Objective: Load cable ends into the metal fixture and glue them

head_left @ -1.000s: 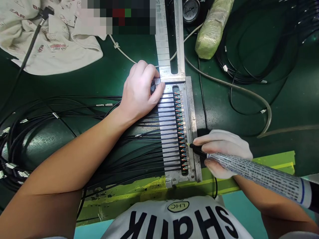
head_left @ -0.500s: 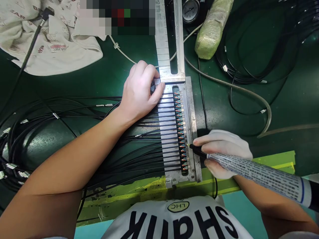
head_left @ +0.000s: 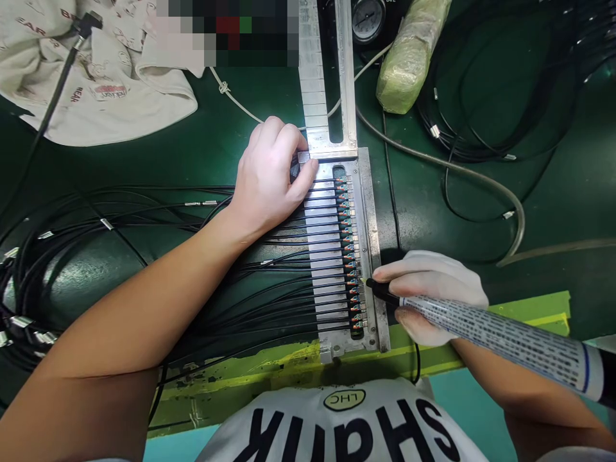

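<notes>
My right hand (head_left: 436,295), in a white glove, grips a marker pen (head_left: 491,330) with a printed white barrel and black front end. The pen's tip is at the row of small connector ends (head_left: 353,282) in a metal fixture (head_left: 332,256). Thin black cables (head_left: 274,298) run side by side across the fixture's plate, their ends showing coloured wires and metal contacts. Bare and curled, my left hand (head_left: 272,176) holds the fixture's upper left edge, thumb lying on the plate. Its palm hides part of the cables, and the other fingertips are out of sight.
A slotted metal bar (head_left: 315,109) extends from the fixture's far end. Beyond stand a pressure gauge (head_left: 368,20) and a green wrapped roll (head_left: 409,64). Coiled black cables (head_left: 29,276) lie at left, more at upper right. A white printed cloth (head_left: 129,115) rests at upper left.
</notes>
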`<state>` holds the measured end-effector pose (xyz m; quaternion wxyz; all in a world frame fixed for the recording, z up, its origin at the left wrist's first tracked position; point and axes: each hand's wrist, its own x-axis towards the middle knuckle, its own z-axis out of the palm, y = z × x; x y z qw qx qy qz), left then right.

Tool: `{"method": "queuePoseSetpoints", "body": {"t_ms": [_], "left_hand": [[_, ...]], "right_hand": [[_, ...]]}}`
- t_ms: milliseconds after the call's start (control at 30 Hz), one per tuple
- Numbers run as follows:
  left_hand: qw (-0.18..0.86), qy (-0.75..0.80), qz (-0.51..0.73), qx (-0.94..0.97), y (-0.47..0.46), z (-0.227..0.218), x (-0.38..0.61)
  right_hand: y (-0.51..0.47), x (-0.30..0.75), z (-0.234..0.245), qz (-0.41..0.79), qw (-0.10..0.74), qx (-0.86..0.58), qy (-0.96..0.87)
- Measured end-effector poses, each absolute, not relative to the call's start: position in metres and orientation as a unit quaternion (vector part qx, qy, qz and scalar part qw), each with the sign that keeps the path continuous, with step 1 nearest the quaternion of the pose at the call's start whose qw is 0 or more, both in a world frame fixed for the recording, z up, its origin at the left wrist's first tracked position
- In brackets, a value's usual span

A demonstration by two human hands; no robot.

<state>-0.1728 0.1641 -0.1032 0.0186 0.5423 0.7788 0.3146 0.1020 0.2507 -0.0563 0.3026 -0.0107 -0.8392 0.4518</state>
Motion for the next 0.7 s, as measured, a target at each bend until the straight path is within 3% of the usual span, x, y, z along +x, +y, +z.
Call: {"method": "queuePoseSetpoints", "body": {"t_ms": [700], "left_hand": [[0.022, 0.779, 0.316, 0.541, 0.164, -0.1035, -0.1726]], "right_hand": [[0.2532, 0.1003, -0.054, 0.439, 0.296, -0.017, -0.848]]}}
